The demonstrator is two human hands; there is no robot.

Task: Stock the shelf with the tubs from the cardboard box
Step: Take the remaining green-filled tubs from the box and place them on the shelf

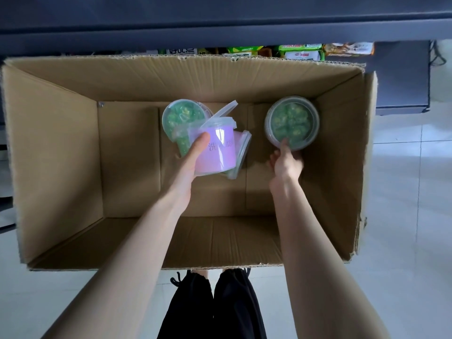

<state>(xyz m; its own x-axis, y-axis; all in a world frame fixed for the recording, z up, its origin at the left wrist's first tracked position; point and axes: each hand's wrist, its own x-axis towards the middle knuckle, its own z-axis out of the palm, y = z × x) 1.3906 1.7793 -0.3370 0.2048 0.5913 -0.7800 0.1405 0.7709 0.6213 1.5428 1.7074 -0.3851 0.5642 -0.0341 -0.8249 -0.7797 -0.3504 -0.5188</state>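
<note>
A large open cardboard box stands on the floor below me. My left hand grips a clear tub with a purple label, tilted, its thin handle sticking up. Behind it stands a tub of green contents, seen from above through its clear lid. Another purple tub lies on its side under the held one. At the box's far right corner stands a second green tub; the fingers of my right hand wrap its near rim.
A dark shelf edge runs across the top, with green and orange snack packets on a lower level behind the box. A dark cabinet is at the right. White floor tiles surround the box. My black-trousered legs are at its near side.
</note>
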